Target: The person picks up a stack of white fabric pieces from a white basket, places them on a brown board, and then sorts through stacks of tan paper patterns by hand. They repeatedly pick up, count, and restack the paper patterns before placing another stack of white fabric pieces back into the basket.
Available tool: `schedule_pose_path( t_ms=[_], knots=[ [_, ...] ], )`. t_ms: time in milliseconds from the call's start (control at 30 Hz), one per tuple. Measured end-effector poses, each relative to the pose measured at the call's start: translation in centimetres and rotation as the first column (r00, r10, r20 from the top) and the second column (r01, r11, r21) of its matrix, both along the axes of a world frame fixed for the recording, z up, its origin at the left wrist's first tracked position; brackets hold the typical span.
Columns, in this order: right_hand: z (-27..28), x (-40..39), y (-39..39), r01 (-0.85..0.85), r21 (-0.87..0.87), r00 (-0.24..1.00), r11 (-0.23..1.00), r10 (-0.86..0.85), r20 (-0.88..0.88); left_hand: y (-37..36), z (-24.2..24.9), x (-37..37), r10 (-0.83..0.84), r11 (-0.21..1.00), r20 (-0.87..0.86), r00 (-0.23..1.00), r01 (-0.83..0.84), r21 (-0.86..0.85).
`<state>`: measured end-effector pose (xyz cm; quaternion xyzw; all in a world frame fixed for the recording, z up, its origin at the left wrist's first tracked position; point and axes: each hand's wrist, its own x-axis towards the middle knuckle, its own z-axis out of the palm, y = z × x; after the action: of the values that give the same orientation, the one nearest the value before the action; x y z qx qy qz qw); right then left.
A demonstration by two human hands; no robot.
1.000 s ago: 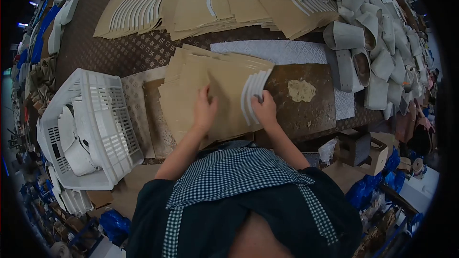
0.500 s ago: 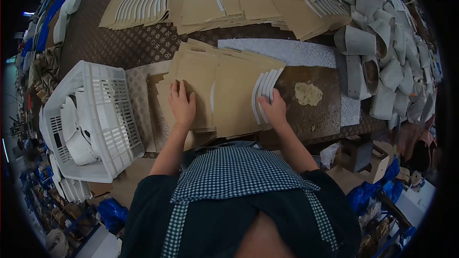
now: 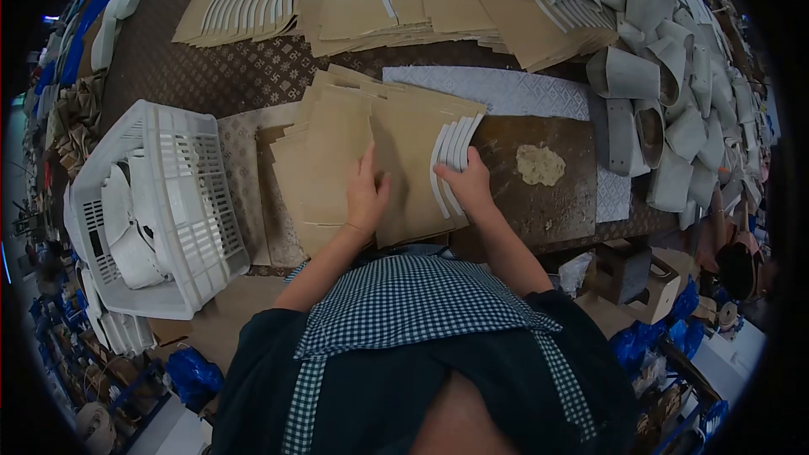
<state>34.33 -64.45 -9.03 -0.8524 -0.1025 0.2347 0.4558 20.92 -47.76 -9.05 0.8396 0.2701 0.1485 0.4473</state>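
The person's left hand (image 3: pixel 364 194) lies flat, fingers spread, on a fanned stack of tan cardboard sheets (image 3: pixel 337 152) at the table's near edge. The right hand (image 3: pixel 468 188) pinches the stack's white curved strips (image 3: pixel 451 156) at its right side. More tan sheets (image 3: pixel 438 0) sit laid out farther back, seemingly finished, and a white plastic basket (image 3: pixel 202 211) of white parts stands at the left, so plenty looks left.
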Motion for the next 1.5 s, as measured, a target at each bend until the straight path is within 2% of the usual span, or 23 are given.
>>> schedule_pose_path(
  t_ms=[33, 67, 133, 167, 233, 300, 367, 400, 467, 533, 633, 733, 867, 933, 967, 1033, 1067, 1100, 1233, 1300, 1367, 1433, 1500],
  knots=[
    [0.0, -0.1, 0.0, -0.016, 0.03, 1.0, 0.999, 0.015, 0.011, 0.1, 0.1, 0.3, 0.08, 0.987, 0.038, 0.996, -0.074, -0.141],
    [0.1, -0.3, -0.1, -0.032, 0.06, 0.999, 0.998, 0.03, 0.02, 0.3, -0.9, 0.3, 0.1, 0.986, 0.011, 0.995, -0.097, -0.136],
    [0.9, -0.8, 0.1, -0.067, -0.101, 0.996, 0.993, 0.072, 0.045, 1.2, -3.1, 0.1, 0.13, 0.984, -0.046, 0.99, -0.134, -0.119],
    [1.5, -1.2, 0.2, -0.078, -0.181, 0.995, 0.98, 0.089, 0.054, 1.9, -3.3, 0.0, 0.144, 0.934, -0.062, 0.988, -0.156, -0.32],
    [4.1, -2.1, 1.3, -0.063, -0.111, 0.996, 0.992, 0.07, 0.058, 3.4, -0.8, 0.1, 0.15, 0.716, -0.117, 0.982, -0.19, -0.671],
    [6.3, -3.0, 2.4, -0.059, -0.007, 0.998, 0.998, 0.059, -0.001, 4.8, 2.2, -0.3, 0.139, 0.625, -0.127, 0.982, -0.186, -0.758],
    [7.6, -3.9, 3.7, -0.071, 0.068, 0.979, 0.995, 0.056, 0.195, 6.1, 3.5, -0.9, 0.155, 0.499, -0.04, 0.987, -0.114, -0.859],
    [8.0, -4.3, 4.2, -0.082, 0.099, 0.955, 0.992, 0.05, 0.292, 6.9, 3.1, -1.4, 0.076, 0.495, -0.072, 0.995, -0.1, -0.863],
    [7.9, -4.2, 4.6, -0.141, 0.052, 0.958, 0.989, 0.122, 0.26, 8.2, 1.8, -2.3, -0.069, 0.483, -0.131, 0.989, -0.081, -0.872],
    [7.3, -3.9, 4.8, -0.195, 0.026, 0.953, 0.98, 0.183, 0.242, 7.4, 1.7, -1.9, -0.079, 0.577, -0.139, 0.987, -0.069, -0.814],
    [7.4, -3.7, 5.0, -0.075, 0.165, 0.996, 0.983, 0.067, 0.053, 6.9, 1.2, -1.5, 0.006, 0.669, -0.089, 0.996, -0.07, -0.74],
    [9.6, -4.4, 5.8, 0.004, 0.47, 0.992, 0.883, 0.054, -0.11, 9.5, 2.7, -1.9, 0.151, 0.737, -0.082, 0.985, -0.167, -0.654],
    [6.2, -4.7, 6.7, -0.061, 0.448, 0.974, 0.892, 0.152, -0.169, 12.9, 7.6, -2.3, 0.132, 0.808, -0.134, 0.982, -0.185, -0.559],
    [2.9, -4.3, 6.0, -0.083, 0.374, 0.989, 0.924, 0.121, -0.081, 14.0, 6.6, -2.5, 0.093, 0.9, -0.238, 0.967, -0.184, -0.395],
    [1.5, -4.1, 4.5, -0.124, 0.209, 0.99, 0.97, 0.107, 0.089, 16.0, 2.6, -3.2, 0.03, 0.999, -0.451, 0.892, -0.045, -0.021],
    [0.2, -3.1, 1.7, -0.045, -0.027, 0.858, 0.999, 0.052, 0.512, 15.0, 0.3, -3.3, 0.115, 0.971, -0.334, 0.935, -0.035, 0.238],
    [-0.3, -2.8, 0.4, -0.016, -0.035, 0.905, 0.999, 0.03, 0.425, 13.9, -0.6, -3.3, 0.145, 0.933, -0.27, 0.952, -0.04, 0.359],
    [-0.7, -2.7, -0.8, 0.013, -0.048, 0.943, 0.999, 0.004, 0.334, 12.0, 0.1, -2.8, 0.114, 0.984, -0.201, 0.973, -0.082, 0.16],
    [-0.6, -3.0, -1.1, 0.158, 0.069, 0.978, 0.985, -0.147, -0.146, 8.4, -1.5, -2.5, 0.192, 0.933, -0.184, 0.964, -0.121, 0.34],
    [-1.0, -2.7, -0.9, 0.162, 0.071, 0.975, 0.984, -0.148, -0.165, 7.4, -0.7, -1.9, 0.126, 0.974, -0.205, 0.971, -0.081, 0.214],
    [-1.4, -2.5, -0.7, 0.141, 0.035, 0.99, 0.989, -0.14, -0.034, 5.9, -0.4, -1.2, 0.07, 0.994, -0.178, 0.982, -0.055, 0.09],
    [-1.5, -2.6, -1.1, 0.114, -0.061, 0.965, 0.992, -0.096, 0.243, 4.3, -0.6, -0.5, 0.014, 0.991, -0.136, 0.991, 0.004, 0.131],
    [-1.7, -2.6, -1.6, 0.132, -0.092, 0.942, 0.987, -0.096, 0.322, 3.2, -0.6, 0.2, -0.016, 0.988, -0.103, 0.995, 0.031, 0.153]
  ],
)
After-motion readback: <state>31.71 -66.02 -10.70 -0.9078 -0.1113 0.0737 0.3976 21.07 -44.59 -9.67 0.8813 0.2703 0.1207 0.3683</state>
